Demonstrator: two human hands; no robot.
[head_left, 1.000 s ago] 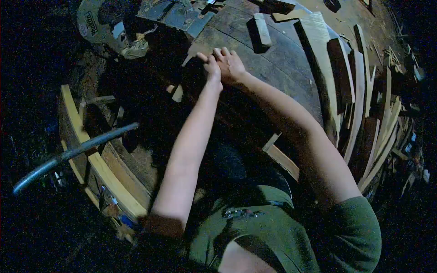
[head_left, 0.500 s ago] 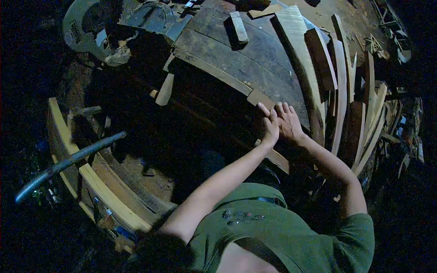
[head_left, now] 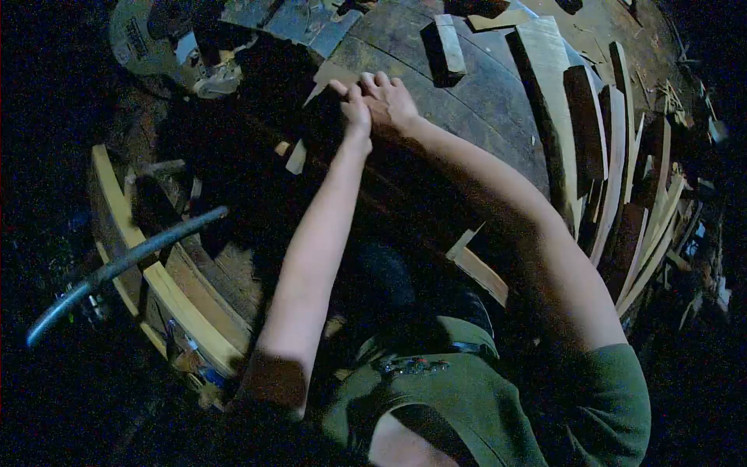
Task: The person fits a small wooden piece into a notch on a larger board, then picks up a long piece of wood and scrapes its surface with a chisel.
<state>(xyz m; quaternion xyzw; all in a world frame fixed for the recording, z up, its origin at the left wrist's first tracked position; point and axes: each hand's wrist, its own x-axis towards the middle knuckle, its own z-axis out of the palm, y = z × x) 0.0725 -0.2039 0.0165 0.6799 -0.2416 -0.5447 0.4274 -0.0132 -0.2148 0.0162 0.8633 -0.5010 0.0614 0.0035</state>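
Side by side at the bench's near edge, both my hands grip a flat wooden piece point(head_left: 333, 75), whose pale end shows past the fingers; the rest is hidden under the hands and in shadow. My left hand point(head_left: 355, 115) is closed against it, one finger reaching forward. Its neighbour, my right hand point(head_left: 391, 101), presses close beside it with fingers curled over the top. The dark wooden bench top point(head_left: 490, 117) spreads out beyond them. A short wooden block point(head_left: 450, 45) lies on it, to the right of my hands.
A power tool with a round guard point(head_left: 134, 47) stands at the upper left. Several long boards point(head_left: 554, 86) lean and lie along the right side. At the left, a pipe point(head_left: 128, 266) crosses a pale timber frame point(head_left: 187, 307). A small wood offcut point(head_left: 482, 276) lies near my body.
Both hands have moved together up and to the left along the bench edge, with the wooden piece, toward the power tool. The view has shifted slightly.
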